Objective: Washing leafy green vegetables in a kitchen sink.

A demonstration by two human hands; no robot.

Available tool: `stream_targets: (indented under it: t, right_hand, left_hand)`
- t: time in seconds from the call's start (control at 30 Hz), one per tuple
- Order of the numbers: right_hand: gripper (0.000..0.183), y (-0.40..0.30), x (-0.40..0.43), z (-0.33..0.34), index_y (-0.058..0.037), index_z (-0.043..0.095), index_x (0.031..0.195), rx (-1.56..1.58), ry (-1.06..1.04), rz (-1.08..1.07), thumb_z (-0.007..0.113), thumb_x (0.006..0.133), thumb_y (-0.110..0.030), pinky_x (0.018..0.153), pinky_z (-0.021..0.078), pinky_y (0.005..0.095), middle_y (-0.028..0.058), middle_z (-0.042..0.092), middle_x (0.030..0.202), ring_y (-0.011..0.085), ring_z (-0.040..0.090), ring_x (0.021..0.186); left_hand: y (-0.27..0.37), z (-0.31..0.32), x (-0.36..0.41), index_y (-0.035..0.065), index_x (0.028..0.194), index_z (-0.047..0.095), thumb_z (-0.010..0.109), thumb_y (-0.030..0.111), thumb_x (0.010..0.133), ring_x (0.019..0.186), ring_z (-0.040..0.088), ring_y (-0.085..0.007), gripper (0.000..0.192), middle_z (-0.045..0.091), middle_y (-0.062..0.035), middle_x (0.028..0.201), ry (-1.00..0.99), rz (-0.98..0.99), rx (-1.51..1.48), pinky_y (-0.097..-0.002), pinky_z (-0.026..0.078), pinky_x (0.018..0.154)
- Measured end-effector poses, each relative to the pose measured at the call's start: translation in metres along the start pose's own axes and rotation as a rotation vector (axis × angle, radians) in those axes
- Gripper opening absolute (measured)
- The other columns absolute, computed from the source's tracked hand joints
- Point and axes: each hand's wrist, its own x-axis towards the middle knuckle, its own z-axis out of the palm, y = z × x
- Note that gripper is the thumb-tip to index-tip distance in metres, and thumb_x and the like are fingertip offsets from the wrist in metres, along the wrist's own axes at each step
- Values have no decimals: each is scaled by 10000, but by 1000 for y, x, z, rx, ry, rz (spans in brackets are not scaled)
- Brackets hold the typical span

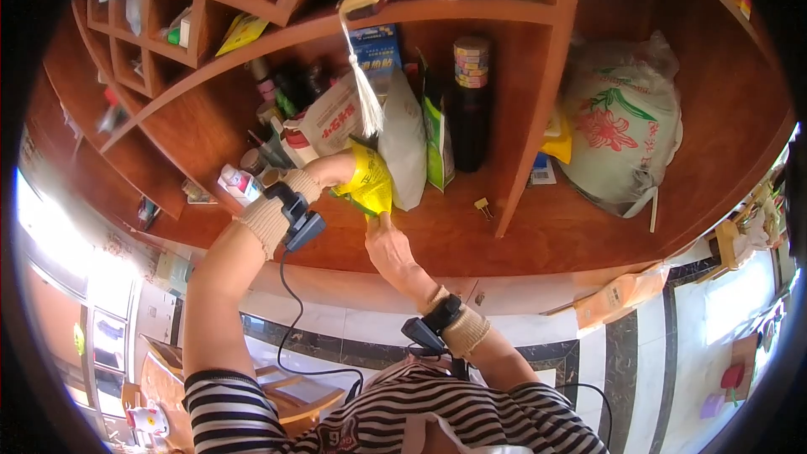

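A yellow plastic packet [371, 181] with printed writing is on the cabinet shelf [315, 243], in front of a pale grey-white bag [403, 145]. My right hand [392, 252] pinches its near lower corner between thumb and fingers. From the left, my left hand [334, 170] reaches to the packet's other side. The yellow plastic covers the left fingers, so whether they are inside it or behind it does not show. Close beside the left wrist stand a small white box with a bottle [239, 184] and several cups or jars.
A green-and-white packet [436, 145] and a black cylinder [471, 126] topped with tape rolls stand to the right. A binder clip [483, 208] lies near an upright divider [533, 120]. Beyond that sits a filled plastic bag [621, 132]. A white tassel [365, 88] hangs overhead.
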Motion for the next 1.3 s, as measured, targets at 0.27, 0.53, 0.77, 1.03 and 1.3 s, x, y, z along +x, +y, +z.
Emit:
stream_targets:
  t: [0.27, 0.53, 0.77, 1.03, 1.3]
  right_hand:
    - [176, 4, 1, 6, 44, 522, 932, 30, -13, -21, 530, 764, -9, 537, 533, 342, 186, 518, 879, 271, 601, 676]
    - [104, -1, 0, -5, 18, 563, 861, -60, -29, -37, 534, 771, -27, 543, 541, 320, 177, 551, 899, 245, 638, 706]
    - [139, 4, -1, -5, 31, 566, 892, -74, -15, -33, 532, 768, -23, 536, 537, 307, 171, 555, 885, 236, 637, 678]
    - [199, 5, 3, 13, 54, 567, 940, -117, -24, -31, 544, 753, -11, 500, 528, 311, 198, 559, 898, 246, 633, 646]
    - [185, 11, -2, 2, 9, 496, 920, 151, -4, 51, 593, 811, -106, 527, 529, 402, 200, 509, 927, 335, 612, 644]
  left_hand:
    - [-6, 30, 8, 45, 915, 641, 611, 245, 790, 833, 623, -316, 237, 661, -143, 896, 236, -136, 489, -392, 480, 691]
    - [3, 27, 4, 70, 916, 642, 586, 302, 800, 842, 615, -329, 265, 657, -135, 900, 149, -47, 718, -412, 483, 700]
    - [-14, 27, -1, 47, 921, 623, 593, 182, 825, 780, 620, -268, 169, 645, -120, 876, 394, 187, 433, -381, 491, 659]
    - [-35, 20, -14, 20, 980, 586, 590, 75, 835, 823, 604, -235, 155, 626, -101, 935, 494, 79, 265, -344, 492, 715]
    - [-6, -11, -13, 48, 995, 615, 631, 103, 764, 854, 578, -291, 238, 639, -128, 968, 45, 191, 424, -357, 470, 759]
